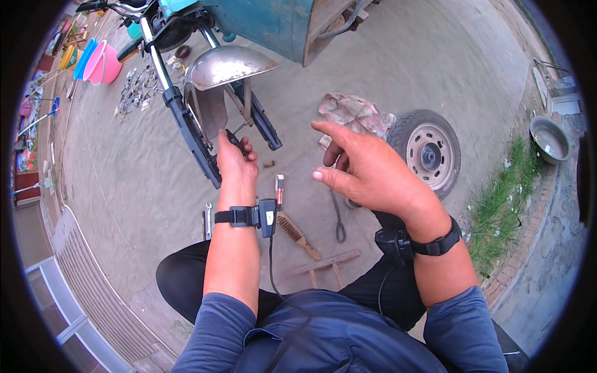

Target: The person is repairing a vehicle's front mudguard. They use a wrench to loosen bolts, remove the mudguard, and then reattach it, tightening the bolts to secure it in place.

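Gripping a slim black-handled tool with a thin metal shaft (234,141), my left hand (235,163) has thumb and curled fingers closed around its handle. The shaft points up toward the rusty silver metal mudguard (227,66); whether its tip touches anything, I cannot tell. My right hand (367,166), well apart, spreads thumb from forefinger near a black-tyred, pale-rimmed wheel (430,156).

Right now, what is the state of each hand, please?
Left hand: closed, holding a black-handled tool.
Right hand: partly open, nothing visible in it.
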Tool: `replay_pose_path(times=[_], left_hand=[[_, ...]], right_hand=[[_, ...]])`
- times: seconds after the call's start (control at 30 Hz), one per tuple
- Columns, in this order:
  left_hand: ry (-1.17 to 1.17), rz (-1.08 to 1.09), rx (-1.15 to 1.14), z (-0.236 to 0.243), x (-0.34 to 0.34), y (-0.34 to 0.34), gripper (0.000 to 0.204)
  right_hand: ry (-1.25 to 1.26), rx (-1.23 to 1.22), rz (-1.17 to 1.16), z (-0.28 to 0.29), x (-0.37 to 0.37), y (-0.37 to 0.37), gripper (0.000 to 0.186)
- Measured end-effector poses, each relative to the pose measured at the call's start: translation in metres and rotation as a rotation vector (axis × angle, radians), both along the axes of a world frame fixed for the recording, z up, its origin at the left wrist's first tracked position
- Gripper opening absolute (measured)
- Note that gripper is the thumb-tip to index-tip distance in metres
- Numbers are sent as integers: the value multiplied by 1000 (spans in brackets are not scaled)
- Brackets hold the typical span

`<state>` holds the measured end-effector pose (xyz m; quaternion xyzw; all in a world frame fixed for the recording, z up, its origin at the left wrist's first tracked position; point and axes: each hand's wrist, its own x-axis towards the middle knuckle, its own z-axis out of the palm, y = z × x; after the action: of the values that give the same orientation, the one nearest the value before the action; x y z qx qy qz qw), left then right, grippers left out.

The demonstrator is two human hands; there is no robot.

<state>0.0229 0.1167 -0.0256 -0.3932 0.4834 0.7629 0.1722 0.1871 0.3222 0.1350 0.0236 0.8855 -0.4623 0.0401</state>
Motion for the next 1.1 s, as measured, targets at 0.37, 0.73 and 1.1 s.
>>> replay_pose_path(times=[0.37,0.73,1.1], left_hand=[[-54,-187,-58,10,-24,-10,35],[123,-263,-93,-15,-3,-17,31],[421,-365,-346,-71,10,-39,63]], right_hand=[[-9,8,17,1,-1,-3,67],[-23,31,15,-1,-2,-8,69],[-43,49,34,0,-6,-13,70]])
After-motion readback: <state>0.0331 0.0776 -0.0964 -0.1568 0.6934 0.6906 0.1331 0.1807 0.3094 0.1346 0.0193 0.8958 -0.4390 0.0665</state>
